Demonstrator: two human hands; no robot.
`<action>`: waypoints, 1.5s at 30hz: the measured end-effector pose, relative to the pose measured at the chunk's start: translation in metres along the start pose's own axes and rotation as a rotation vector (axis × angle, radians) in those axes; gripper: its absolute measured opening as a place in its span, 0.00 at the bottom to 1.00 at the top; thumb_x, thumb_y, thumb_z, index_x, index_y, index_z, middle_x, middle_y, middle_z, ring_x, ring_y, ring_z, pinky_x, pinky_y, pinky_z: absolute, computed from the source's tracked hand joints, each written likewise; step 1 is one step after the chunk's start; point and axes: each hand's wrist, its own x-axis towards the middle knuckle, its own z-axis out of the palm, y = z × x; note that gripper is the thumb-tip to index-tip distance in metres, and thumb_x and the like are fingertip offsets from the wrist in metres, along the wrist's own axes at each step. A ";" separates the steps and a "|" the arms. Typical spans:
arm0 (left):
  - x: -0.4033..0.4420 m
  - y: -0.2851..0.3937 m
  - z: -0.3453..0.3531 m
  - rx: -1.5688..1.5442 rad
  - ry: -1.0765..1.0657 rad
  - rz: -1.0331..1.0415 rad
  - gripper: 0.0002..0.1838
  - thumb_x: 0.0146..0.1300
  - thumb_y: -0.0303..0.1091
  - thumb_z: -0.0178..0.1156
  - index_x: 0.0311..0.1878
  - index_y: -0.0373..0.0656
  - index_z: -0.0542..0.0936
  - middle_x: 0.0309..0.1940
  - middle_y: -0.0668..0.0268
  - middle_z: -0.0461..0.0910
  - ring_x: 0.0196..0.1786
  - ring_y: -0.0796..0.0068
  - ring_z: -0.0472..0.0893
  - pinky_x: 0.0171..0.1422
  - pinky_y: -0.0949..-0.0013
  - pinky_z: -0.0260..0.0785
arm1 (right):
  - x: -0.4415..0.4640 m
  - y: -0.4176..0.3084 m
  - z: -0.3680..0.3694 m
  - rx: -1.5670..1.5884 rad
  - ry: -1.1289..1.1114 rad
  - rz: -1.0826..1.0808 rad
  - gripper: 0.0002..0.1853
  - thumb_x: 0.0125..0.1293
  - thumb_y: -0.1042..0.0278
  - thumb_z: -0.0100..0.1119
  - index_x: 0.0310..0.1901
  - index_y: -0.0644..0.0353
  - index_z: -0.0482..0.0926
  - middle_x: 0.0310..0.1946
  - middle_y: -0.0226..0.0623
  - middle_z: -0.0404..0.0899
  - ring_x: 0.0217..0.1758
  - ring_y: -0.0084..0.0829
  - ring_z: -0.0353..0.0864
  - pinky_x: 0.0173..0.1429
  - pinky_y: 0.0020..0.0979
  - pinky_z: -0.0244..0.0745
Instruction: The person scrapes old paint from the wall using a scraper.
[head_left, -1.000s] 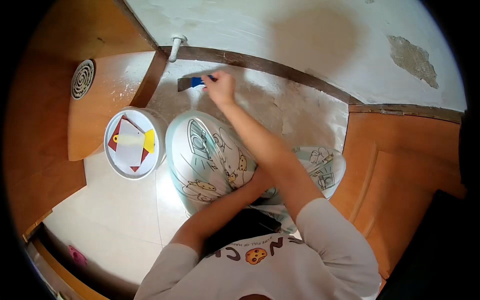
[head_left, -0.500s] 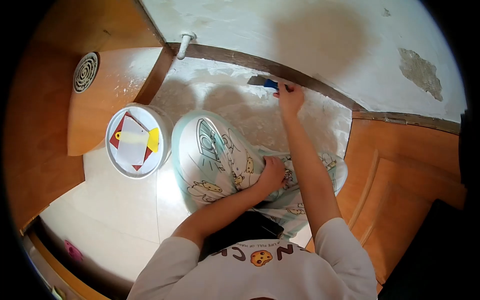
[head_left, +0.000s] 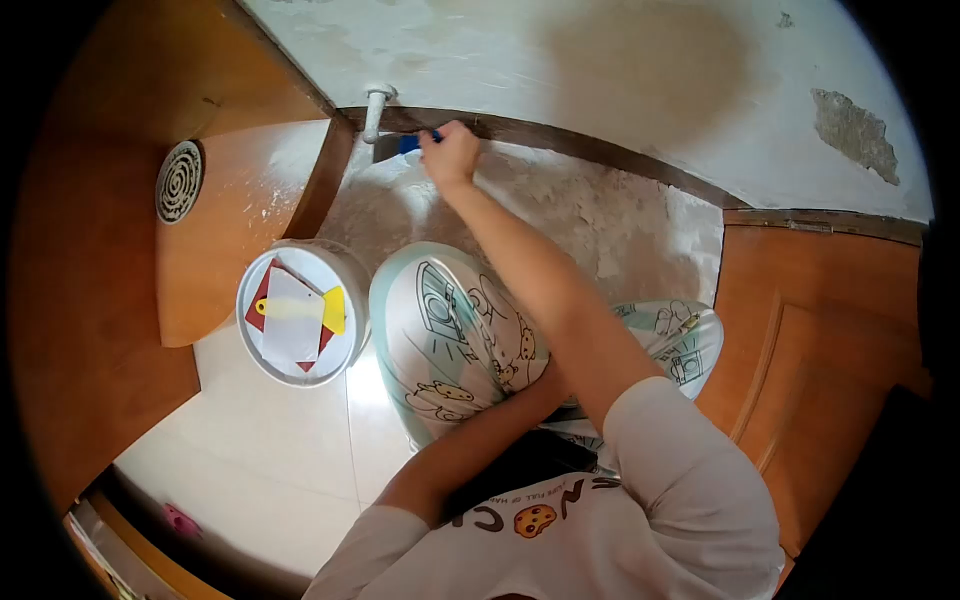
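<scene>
My right hand (head_left: 452, 155) is closed around the blue handle of a putty knife (head_left: 409, 144). Its flat blade points left and lies at the far edge of the rough, whitish-grey floor patch (head_left: 570, 205), close to the wall's base and the white pipe (head_left: 374, 115). My left forearm (head_left: 470, 445) reaches across my lap. The right arm covers the left hand, so its fingers cannot be seen.
Left of my knee stands a white bucket (head_left: 300, 381), topped with a white sheet (head_left: 292, 325), a yellow piece (head_left: 334, 312) and a dark red sheet (head_left: 254, 312). Wooden panels (head_left: 100, 290) flank both sides. Brown trim (head_left: 600, 157) edges the peeling wall.
The putty knife has travelled left along the wall's base with my right hand, ending beside the pipe. My right arm now crosses over the left hand. The view has shifted slightly.
</scene>
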 end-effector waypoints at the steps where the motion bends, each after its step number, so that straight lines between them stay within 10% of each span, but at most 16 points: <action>1: 0.003 0.013 -0.006 0.098 0.013 0.018 0.25 0.59 0.38 0.56 0.57 0.38 0.64 0.54 0.58 0.66 0.57 0.64 0.64 0.61 0.63 0.54 | 0.003 0.002 -0.015 -0.025 0.051 0.031 0.13 0.44 0.65 0.66 0.26 0.66 0.76 0.25 0.50 0.77 0.32 0.48 0.77 0.39 0.39 0.72; 11: 0.003 0.103 -0.050 1.270 -0.199 0.012 0.26 0.52 0.54 0.53 0.40 0.38 0.75 0.39 0.54 0.72 0.45 0.54 0.70 0.52 0.51 0.58 | -0.016 0.048 -0.186 0.054 0.271 0.224 0.10 0.54 0.69 0.61 0.25 0.68 0.74 0.14 0.39 0.75 0.18 0.31 0.79 0.25 0.26 0.72; 21: -0.003 0.114 -0.053 1.303 -0.083 0.170 0.26 0.50 0.56 0.53 0.32 0.38 0.75 0.34 0.55 0.72 0.41 0.58 0.72 0.46 0.56 0.60 | -0.038 0.022 -0.379 -0.108 0.347 -0.147 0.09 0.55 0.66 0.61 0.30 0.64 0.75 0.16 0.33 0.74 0.17 0.21 0.70 0.23 0.25 0.66; 31: 0.019 0.125 -0.033 1.064 -0.091 0.009 0.49 0.31 0.56 0.68 0.55 0.36 0.61 0.52 0.50 0.65 0.55 0.51 0.66 0.54 0.48 0.60 | -0.031 -0.058 -0.554 -0.066 0.840 -0.417 0.10 0.59 0.66 0.58 0.31 0.64 0.74 0.21 0.27 0.71 0.23 0.16 0.65 0.28 0.20 0.63; 45: 0.052 0.111 -0.044 0.958 -0.294 -0.007 0.55 0.24 0.56 0.73 0.58 0.38 0.60 0.49 0.50 0.70 0.51 0.53 0.72 0.53 0.59 0.66 | 0.007 -0.143 -0.586 0.277 0.732 -0.808 0.06 0.66 0.70 0.45 0.40 0.63 0.66 0.30 0.39 0.79 0.19 0.16 0.69 0.24 0.17 0.65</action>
